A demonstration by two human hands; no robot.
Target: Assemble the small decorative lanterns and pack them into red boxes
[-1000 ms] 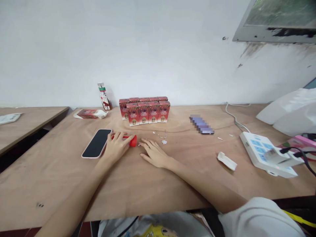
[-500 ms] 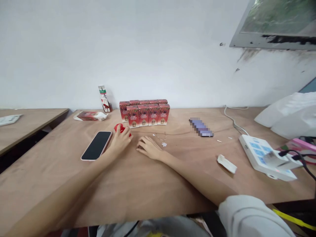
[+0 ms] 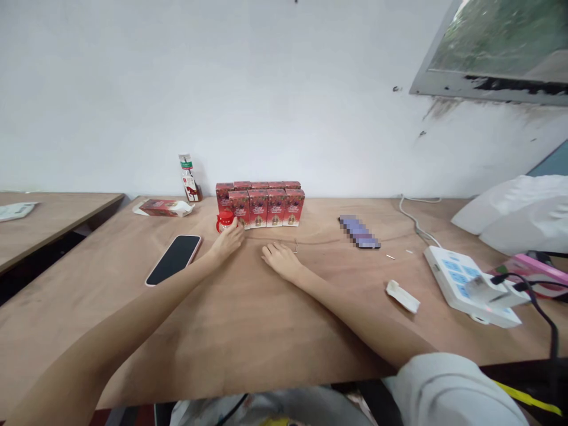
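Observation:
My left hand (image 3: 229, 239) reaches far over the wooden table (image 3: 248, 319) and has its fingers round a small red tool (image 3: 224, 220), held upright just in front of a row of red boxes (image 3: 261, 204). A black phone (image 3: 174, 258) in a pink case lies face up to the left of that hand. My right hand (image 3: 280, 259) rests palm down on the table with fingers spread, covering some small white bits and touching a thin wire clip (image 3: 295, 248).
A small bottle (image 3: 189, 177) and an opened red packet (image 3: 163, 207) sit at the back left. To the right lie a blurred flat object (image 3: 359, 231), a white scrap (image 3: 402, 296), a white power strip (image 3: 470, 285) with cables, and white bags (image 3: 515, 213).
My left hand has carried the red tool away from the phone and stood it up by the red boxes. My right hand slid forward over the small white bits.

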